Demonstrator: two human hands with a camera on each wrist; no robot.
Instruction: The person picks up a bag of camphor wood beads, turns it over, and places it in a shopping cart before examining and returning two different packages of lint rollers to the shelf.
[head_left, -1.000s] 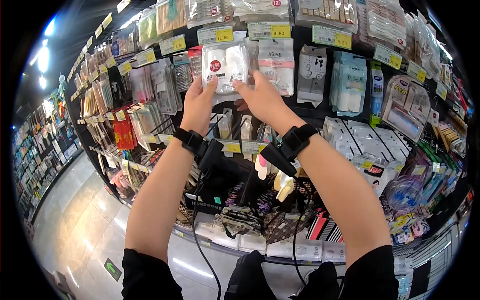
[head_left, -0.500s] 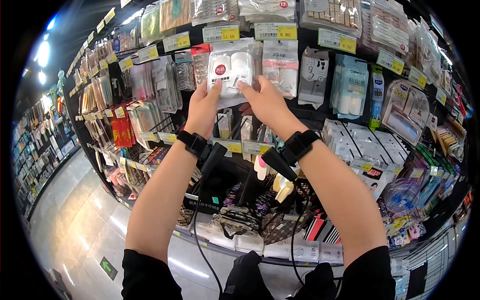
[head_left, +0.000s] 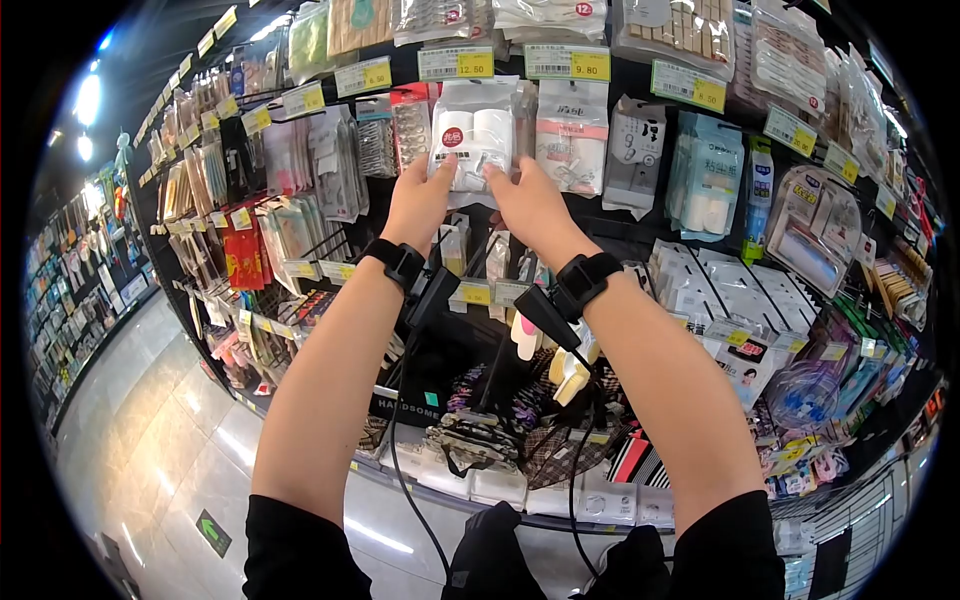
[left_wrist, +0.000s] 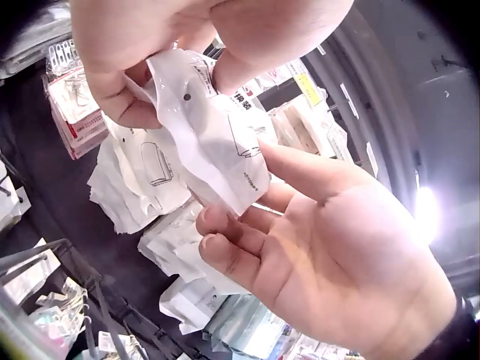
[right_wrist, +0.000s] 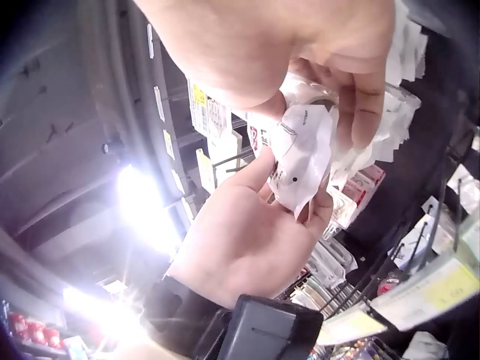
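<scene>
A clear-and-white plastic pack of white rolls (head_left: 491,130) with a round red logo is held up in front of the hanging goods in the head view. My left hand (head_left: 418,208) pinches its lower left corner, thumb in front and fingers behind. At the lower right corner, my right hand (head_left: 541,210) grips it the same way. From the left wrist view, the pack's crinkled lower edge (left_wrist: 206,135) shows a small punched hole and a printed roll drawing. Similar white packs (left_wrist: 142,176) hang behind it.
A pink-and-white pack (head_left: 572,140) hangs right of the held one, with a grey pack (head_left: 634,155) and blue roll packs (head_left: 704,175) farther right. Price tags (head_left: 567,64) line the rail above. Black hooks and fabric goods (head_left: 480,440) fill the lower shelves. Cables (head_left: 400,420) trail from both wrists.
The pack and both hands shift slightly right in the head view, along with the shelf behind them. Both hands keep their hold on the pack throughout.
</scene>
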